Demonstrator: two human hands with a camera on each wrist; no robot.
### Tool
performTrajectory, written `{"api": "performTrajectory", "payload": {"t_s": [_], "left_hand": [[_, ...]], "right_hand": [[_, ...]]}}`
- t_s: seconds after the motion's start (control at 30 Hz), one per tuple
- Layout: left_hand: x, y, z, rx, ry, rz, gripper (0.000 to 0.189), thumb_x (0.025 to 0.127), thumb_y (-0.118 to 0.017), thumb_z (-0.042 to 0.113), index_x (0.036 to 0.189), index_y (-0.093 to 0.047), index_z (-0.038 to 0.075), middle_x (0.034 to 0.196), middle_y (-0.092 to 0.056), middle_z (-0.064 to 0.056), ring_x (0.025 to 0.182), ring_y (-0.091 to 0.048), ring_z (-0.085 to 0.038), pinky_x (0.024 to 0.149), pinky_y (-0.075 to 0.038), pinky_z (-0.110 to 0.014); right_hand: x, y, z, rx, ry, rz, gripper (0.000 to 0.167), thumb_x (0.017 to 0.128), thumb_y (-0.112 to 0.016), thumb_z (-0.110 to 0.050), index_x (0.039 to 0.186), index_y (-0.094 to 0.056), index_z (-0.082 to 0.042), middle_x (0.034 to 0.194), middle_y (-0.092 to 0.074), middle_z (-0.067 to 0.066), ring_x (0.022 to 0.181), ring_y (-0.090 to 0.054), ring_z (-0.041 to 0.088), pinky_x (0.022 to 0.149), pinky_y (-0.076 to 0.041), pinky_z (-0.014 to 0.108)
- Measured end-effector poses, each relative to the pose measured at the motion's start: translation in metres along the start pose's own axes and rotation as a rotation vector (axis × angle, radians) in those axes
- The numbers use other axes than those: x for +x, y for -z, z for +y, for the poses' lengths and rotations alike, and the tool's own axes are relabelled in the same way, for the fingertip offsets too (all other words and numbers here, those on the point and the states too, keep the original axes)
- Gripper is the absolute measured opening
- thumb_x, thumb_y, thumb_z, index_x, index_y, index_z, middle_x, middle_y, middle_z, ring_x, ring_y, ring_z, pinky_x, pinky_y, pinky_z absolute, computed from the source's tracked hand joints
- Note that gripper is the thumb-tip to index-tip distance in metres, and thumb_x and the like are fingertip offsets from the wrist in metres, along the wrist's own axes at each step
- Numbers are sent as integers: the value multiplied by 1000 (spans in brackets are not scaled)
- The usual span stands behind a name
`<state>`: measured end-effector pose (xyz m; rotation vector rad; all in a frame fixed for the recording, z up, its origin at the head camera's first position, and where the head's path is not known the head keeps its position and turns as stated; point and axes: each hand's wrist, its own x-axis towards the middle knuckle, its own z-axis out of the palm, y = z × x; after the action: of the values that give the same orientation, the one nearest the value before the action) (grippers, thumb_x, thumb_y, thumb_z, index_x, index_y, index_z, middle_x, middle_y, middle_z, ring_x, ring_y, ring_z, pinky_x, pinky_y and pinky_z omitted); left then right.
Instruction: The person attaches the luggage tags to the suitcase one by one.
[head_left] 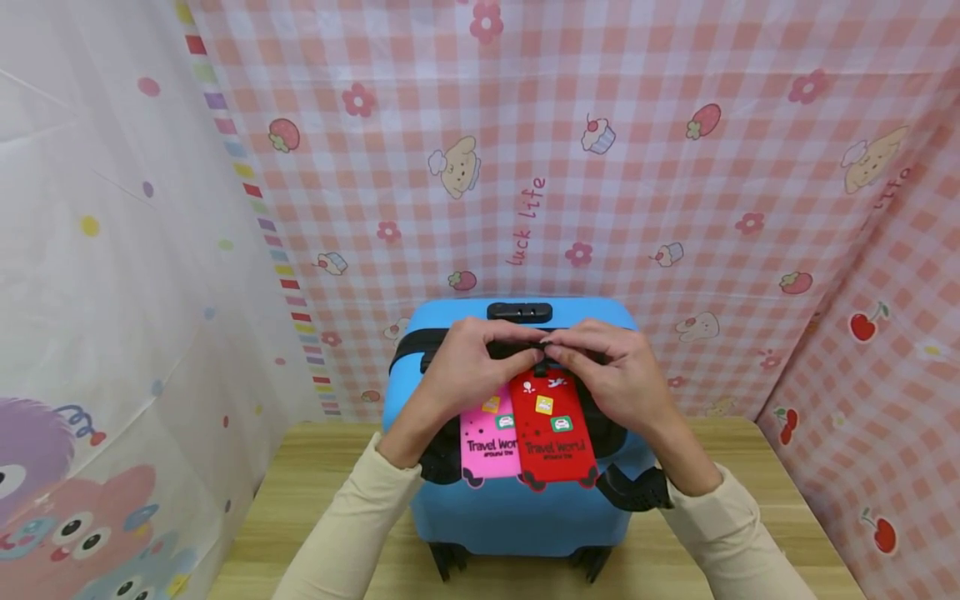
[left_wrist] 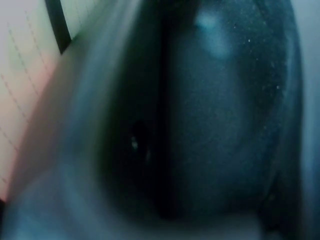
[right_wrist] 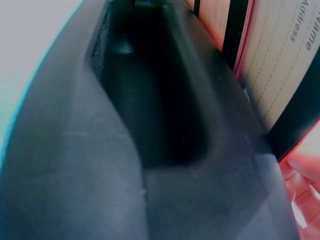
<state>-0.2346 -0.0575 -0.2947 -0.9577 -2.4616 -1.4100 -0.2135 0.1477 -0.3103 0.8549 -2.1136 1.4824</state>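
A blue suitcase point(head_left: 517, 521) stands upright, with a red luggage tag point(head_left: 557, 454) and a pink luggage tag point(head_left: 483, 458) hanging at its top handle. The red tag partly covers the pink one. My left hand point(head_left: 468, 367) and right hand point(head_left: 622, 375) meet above the red tag, thumbs and fingertips pinching its small black strap point(head_left: 541, 367). Fingers largely hide the strap's upper end. In the right wrist view, the black handle point(right_wrist: 70, 160) fills the foreground, beside a tag's lined back point(right_wrist: 272, 55) printed "Name" and "Address". Dark, blurred black plastic point(left_wrist: 220, 115) fills most of the left wrist view.
A black combination lock point(head_left: 519, 312) sits on the suitcase top. Its wheels point(head_left: 592, 562) rest on a wooden table point(head_left: 315, 500). Pink checked cloth point(head_left: 525, 125) hangs behind and on the right; white patterned cloth point(head_left: 150, 250) hangs on the left.
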Motion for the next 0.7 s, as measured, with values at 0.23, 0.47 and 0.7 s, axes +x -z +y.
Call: {"api": "performTrajectory", "payload": {"t_s": [0.23, 0.47, 0.7], "left_hand": [[1, 1, 2, 34, 29, -10, 24, 92, -71, 20, 115, -76, 17, 105, -75, 4, 87, -64, -6, 73, -55, -27], [2, 1, 4, 31, 55, -34, 24, 92, -71, 21, 115, -76, 18, 109, -74, 3, 89, -65, -7, 72, -55, -26], [3, 2, 6, 13, 102, -45, 23, 91, -71, 19, 113, -77, 16, 107, -74, 3, 90, -65, -8, 71, -56, -26]], "right_hand": [[-1, 0, 0, 34, 3, -1, 17, 88, -69, 5, 103, -77, 0, 91, -72, 9, 83, -63, 12, 68, -55, 22], [-2, 1, 1, 50, 8, -5, 18, 88, -69, 6, 103, -77, 1, 92, -72, 11, 85, -64, 12, 70, -55, 22], [-1, 3, 1, 77, 9, -24, 16, 89, -68, 6, 102, -76, 2, 91, -71, 10, 84, -64, 12, 71, -56, 23]]}}
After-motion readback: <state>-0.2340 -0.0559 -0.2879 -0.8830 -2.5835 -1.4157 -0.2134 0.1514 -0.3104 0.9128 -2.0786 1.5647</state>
